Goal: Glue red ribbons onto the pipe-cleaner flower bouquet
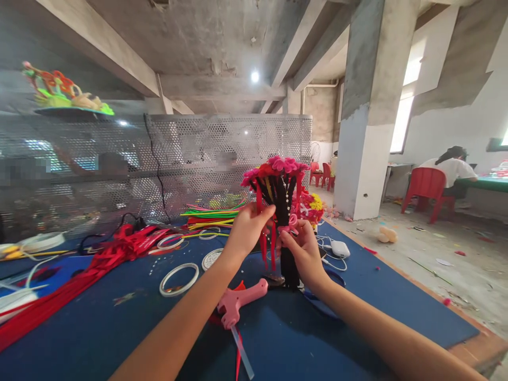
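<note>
A bouquet of fuzzy pipe-cleaner flowers (283,165), pink and red on top with black stems, stands upright between my hands. My right hand (305,251) is closed around the stems, beside a pink curled tie (291,225). On the other side, my left hand (251,227) pinches at the bouquet's edge, where red ribbons (273,248) hang down; its fingertips are partly hidden. A strand of white beads (287,193) runs down the stems. Just below lies a pink glue gun (238,302) with a clear glue stick (243,354) protruding.
White rings (179,279) and a heap of red ribbon (107,254) lie to the left on the blue table (341,338). Coloured pipe cleaners (214,218) are behind. A white charger with cable (339,248) is at right. A perforated metal screen (222,137) stands beyond; a person sits on a red chair (426,185).
</note>
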The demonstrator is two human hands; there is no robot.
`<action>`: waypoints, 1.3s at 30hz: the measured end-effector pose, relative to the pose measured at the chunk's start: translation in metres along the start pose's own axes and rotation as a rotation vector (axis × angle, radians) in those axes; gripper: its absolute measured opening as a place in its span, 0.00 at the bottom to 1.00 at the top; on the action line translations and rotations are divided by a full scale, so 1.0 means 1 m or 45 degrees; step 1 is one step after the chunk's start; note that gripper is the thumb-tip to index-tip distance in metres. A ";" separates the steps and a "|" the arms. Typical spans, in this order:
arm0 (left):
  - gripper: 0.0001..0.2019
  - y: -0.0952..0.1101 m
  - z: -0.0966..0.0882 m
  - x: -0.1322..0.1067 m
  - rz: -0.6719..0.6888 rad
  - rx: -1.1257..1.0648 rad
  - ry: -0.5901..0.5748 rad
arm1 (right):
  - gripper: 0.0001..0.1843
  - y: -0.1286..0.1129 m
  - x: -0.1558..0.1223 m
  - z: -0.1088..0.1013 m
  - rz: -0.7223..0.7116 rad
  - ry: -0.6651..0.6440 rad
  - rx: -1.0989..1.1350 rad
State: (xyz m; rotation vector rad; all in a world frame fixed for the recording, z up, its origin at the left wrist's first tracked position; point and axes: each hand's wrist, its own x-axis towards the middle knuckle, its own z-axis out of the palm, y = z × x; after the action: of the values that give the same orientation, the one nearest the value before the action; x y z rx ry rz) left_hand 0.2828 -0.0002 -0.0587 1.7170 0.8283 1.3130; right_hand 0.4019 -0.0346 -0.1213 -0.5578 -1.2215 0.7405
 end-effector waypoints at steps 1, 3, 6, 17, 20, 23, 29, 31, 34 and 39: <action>0.12 -0.004 0.001 0.000 0.007 0.049 -0.065 | 0.12 0.001 0.000 -0.001 0.005 0.004 -0.012; 0.12 -0.010 0.002 -0.001 0.022 0.125 -0.179 | 0.12 0.004 0.001 -0.003 0.019 0.020 -0.037; 0.11 -0.016 0.003 -0.002 0.027 0.114 -0.241 | 0.13 0.007 0.001 -0.004 0.065 0.010 -0.046; 0.10 -0.027 0.003 0.002 0.070 0.138 -0.002 | 0.11 0.009 0.006 -0.007 0.250 0.076 -0.078; 0.10 -0.022 -0.006 0.006 0.097 0.062 0.092 | 0.13 0.010 0.010 -0.011 0.412 0.093 -0.003; 0.10 -0.009 -0.022 0.011 0.083 -0.002 0.205 | 0.16 0.015 0.015 -0.020 0.493 0.056 -0.163; 0.08 0.012 -0.057 0.017 0.021 -0.239 0.223 | 0.09 0.037 0.034 -0.056 0.560 0.042 -0.714; 0.07 0.015 -0.065 0.018 0.038 -0.212 0.286 | 0.09 0.040 0.039 -0.070 0.565 0.000 -0.974; 0.07 0.020 -0.075 0.017 0.064 -0.165 0.372 | 0.08 0.037 0.042 -0.083 0.508 -0.100 -1.364; 0.08 0.026 -0.090 0.010 0.209 -0.104 0.402 | 0.07 0.012 0.038 -0.078 0.401 -0.161 -1.834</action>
State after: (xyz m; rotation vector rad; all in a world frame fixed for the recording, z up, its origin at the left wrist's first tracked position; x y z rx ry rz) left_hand 0.1982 0.0145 -0.0186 1.5619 0.8083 1.7369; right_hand 0.4812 0.0025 -0.1266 -1.9219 -1.6924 0.0074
